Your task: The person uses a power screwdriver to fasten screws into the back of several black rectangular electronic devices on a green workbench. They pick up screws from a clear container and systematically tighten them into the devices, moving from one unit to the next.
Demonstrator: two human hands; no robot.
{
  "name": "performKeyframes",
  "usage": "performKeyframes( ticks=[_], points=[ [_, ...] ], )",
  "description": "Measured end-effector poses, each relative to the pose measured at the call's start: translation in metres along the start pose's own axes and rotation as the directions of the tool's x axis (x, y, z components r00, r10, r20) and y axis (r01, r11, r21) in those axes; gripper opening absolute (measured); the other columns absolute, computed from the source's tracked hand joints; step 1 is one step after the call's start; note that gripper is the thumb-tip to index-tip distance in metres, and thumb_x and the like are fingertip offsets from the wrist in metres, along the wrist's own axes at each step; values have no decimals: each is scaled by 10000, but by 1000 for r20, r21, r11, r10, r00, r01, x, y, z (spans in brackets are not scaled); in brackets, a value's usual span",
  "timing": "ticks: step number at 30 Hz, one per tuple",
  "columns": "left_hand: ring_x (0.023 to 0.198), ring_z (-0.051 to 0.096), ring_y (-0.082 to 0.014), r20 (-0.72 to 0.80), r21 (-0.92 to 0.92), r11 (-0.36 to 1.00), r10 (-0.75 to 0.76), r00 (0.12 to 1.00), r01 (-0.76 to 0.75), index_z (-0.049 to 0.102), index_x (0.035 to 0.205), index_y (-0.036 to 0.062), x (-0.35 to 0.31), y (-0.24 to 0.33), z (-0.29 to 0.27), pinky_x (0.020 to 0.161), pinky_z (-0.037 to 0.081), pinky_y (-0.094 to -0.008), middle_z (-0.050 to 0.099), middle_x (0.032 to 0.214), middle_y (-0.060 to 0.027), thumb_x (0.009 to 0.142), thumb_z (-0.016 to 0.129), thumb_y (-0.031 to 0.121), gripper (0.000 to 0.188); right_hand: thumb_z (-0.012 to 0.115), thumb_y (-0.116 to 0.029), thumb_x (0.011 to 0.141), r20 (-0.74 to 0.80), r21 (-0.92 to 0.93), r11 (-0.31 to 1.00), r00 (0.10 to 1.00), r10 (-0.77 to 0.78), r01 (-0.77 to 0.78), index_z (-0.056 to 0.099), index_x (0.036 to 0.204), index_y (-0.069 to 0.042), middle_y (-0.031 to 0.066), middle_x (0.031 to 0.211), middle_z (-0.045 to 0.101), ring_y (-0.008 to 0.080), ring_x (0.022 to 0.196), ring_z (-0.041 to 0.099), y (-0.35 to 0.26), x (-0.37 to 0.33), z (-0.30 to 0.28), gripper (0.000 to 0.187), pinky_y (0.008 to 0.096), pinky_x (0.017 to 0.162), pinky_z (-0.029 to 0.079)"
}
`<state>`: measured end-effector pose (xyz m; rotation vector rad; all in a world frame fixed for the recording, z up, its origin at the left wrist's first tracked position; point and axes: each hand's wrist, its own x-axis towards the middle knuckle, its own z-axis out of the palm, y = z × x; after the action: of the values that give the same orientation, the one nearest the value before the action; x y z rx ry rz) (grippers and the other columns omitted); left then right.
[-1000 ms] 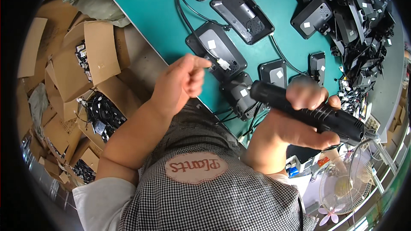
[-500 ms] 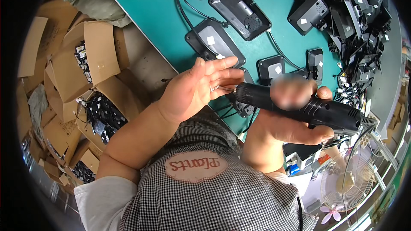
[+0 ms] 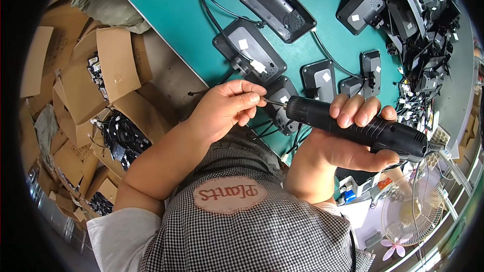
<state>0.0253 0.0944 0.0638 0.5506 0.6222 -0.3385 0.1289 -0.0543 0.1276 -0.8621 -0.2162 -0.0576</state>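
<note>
My right hand is wrapped round a black electric screwdriver, held almost level with its bit pointing left. My left hand is closed, thumb and fingertips pinched together at the bit's tip. Whatever lies between those fingertips is too small and hidden to make out. Just beyond them, a flat black housing with a cable and white connector lies on the green table. A smaller black housing sits behind the bit.
More black housings lie across the table, with a dense heap of them and cables at the right. Open cardboard boxes holding dark parts stand at the left. A fan is at lower right, near the screwdriver's cord.
My left hand's spread fingers have closed into a pinch at the bit's tip. The screwdriver has shifted slightly to the right, still in my right hand.
</note>
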Motion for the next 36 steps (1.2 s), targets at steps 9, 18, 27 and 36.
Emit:
performKeyframes(
  ticks=[9, 18, 27, 36],
  points=[
    [572, 470, -48, 101, 92, 996, 1, 995, -10, 599, 949, -4, -2, -8, -1, 460, 366, -171, 611, 794, -59, 919, 538, 157, 175, 526, -678, 773, 84, 68, 998, 996, -19, 13, 462, 1136, -76, 79, 779, 526, 174, 532, 519, 3, -3, -14, 706, 318, 504, 455],
    [838, 610, -169, 79, 940, 257, 473, 878, -223, 554, 1181, -13, 7, 18, -4, 754, 484, -299, 653, 928, -99, 904, 561, 210, 356, 580, -605, 785, 132, -48, 996, 989, -66, 72, 420, 1159, -56, 115, 800, 550, 238, 593, 571, 11, -19, -24, 683, 356, 530, 478],
    [669, 554, -247, 203, 974, -203, 583, 786, -101, 609, 1141, 158, 20, 17, -28, 599, 459, -350, 558, 727, -74, 751, 687, 196, 400, 629, -520, 789, 269, -209, 953, 950, -159, 218, 434, 1118, -38, 130, 800, 571, 225, 569, 567, 55, -42, -42, 615, 338, 501, 483],
    [631, 534, -232, 249, 963, -238, 614, 749, -125, 621, 1120, 175, 20, 19, -29, 568, 450, -355, 526, 692, -55, 713, 699, 168, 415, 628, -582, 758, 330, -290, 919, 929, -166, 267, 416, 1113, -51, 111, 744, 558, 204, 549, 554, 72, -50, -42, 673, 315, 473, 488]
  ],
)
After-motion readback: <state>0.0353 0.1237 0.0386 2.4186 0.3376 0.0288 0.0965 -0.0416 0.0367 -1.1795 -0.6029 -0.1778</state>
